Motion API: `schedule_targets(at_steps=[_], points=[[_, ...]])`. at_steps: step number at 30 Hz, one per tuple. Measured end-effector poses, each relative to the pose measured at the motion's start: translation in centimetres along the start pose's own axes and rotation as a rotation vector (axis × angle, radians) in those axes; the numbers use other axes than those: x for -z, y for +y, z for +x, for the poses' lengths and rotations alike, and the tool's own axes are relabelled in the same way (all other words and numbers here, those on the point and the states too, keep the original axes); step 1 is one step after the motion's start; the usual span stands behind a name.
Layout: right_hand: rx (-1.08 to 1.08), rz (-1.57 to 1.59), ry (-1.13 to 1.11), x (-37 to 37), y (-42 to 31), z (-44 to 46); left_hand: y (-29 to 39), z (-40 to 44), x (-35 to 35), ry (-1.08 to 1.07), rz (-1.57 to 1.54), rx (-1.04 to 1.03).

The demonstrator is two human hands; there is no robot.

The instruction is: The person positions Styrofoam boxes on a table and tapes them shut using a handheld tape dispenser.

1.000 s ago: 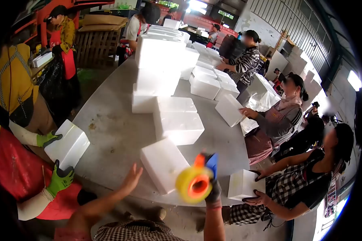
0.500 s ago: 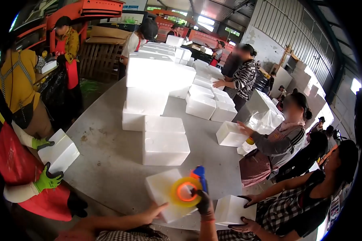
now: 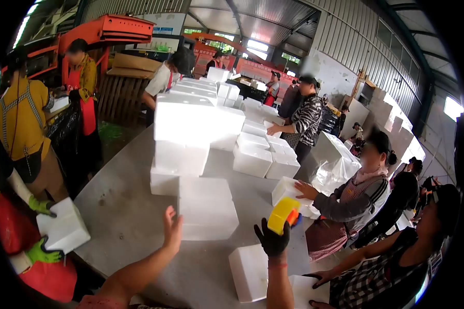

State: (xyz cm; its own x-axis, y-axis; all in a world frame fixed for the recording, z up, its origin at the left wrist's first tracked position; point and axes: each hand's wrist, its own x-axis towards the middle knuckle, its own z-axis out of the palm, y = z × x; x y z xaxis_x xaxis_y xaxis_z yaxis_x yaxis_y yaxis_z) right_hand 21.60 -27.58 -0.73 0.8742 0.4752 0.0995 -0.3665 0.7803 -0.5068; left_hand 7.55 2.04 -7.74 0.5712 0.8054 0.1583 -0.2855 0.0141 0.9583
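Note:
My left hand point(image 3: 172, 229) is bare and raised over the table, fingers apart and holding nothing. It is just left of a pair of white foam boxes point(image 3: 207, 208) set side by side. In my right hand point(image 3: 273, 239), which wears a dark glove, is a tape dispenser point(image 3: 283, 215) with a wide yellow roll and orange and blue parts. The dispenser is held up in the air. Beneath the right forearm, a white foam box point(image 3: 248, 272) rests near the table's front edge, partly hidden by that arm.
Stacked white foam boxes point(image 3: 183, 121) run along the grey table point(image 3: 118, 206). At left, a person's green gloves point(image 3: 44, 252) hold another box point(image 3: 63, 226). On the right, one co-worker touches a box point(image 3: 286, 190), and another in a checkered apron holds a box point(image 3: 308, 292).
Both my hands have risen off the foam box, the right one carrying the tape dispenser. That box now lies farther right and is turned. The view has shifted.

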Motion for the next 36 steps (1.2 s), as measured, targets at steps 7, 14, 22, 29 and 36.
schedule_targets(at_steps=[7,14,22,29,36], points=[[-0.045,-0.057,-0.058,5.4,7.8,12.2,-6.1,8.0,0.1,-0.425,-0.115,0.714],[-0.144,-0.102,-0.003,4.6,11.3,10.0,-5.1,6.9,2.0,-0.477,-0.227,0.786],[-0.263,-0.048,0.052,-5.0,22.7,-2.9,2.9,2.6,20.4,-0.483,-0.156,0.7],[-0.738,0.146,0.093,-4.6,27.3,-6.4,7.7,2.5,29.2,-0.325,0.029,0.789],[-0.673,0.047,0.103,0.1,18.7,-10.7,9.0,4.6,24.5,-0.242,0.655,-0.229]])
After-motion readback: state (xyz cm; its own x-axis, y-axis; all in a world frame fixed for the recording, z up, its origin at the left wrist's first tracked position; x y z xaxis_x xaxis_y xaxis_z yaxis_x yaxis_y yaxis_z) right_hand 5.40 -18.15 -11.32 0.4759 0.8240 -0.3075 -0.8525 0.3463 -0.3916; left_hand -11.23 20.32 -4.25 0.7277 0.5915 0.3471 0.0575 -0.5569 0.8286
